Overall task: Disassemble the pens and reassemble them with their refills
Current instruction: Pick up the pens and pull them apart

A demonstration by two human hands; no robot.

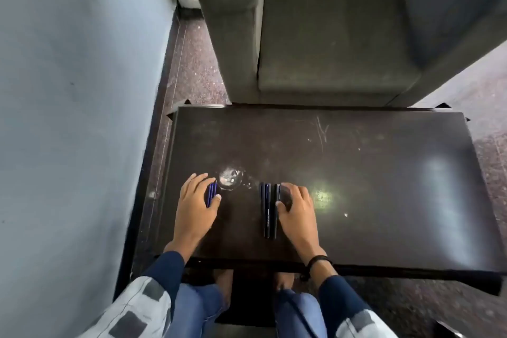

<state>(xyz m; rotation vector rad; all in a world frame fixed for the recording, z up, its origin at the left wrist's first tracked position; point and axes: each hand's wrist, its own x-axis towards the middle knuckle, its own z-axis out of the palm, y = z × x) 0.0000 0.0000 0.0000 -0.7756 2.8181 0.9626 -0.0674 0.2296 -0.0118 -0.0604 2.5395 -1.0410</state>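
Slim blue pens (212, 195) lie bunched between the thumb and relaxed fingers of our left hand (195, 206). Glossy black pens (269, 214) lie side by side against the thumb of our flat right hand (295, 208).

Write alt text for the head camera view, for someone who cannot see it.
A person seated at a dark, scuffed table rests both hands on it: the left hand against a small cluster of blue pen pieces, the right hand beside a row of longer black pens. A grey-green armchair stands beyond the table.
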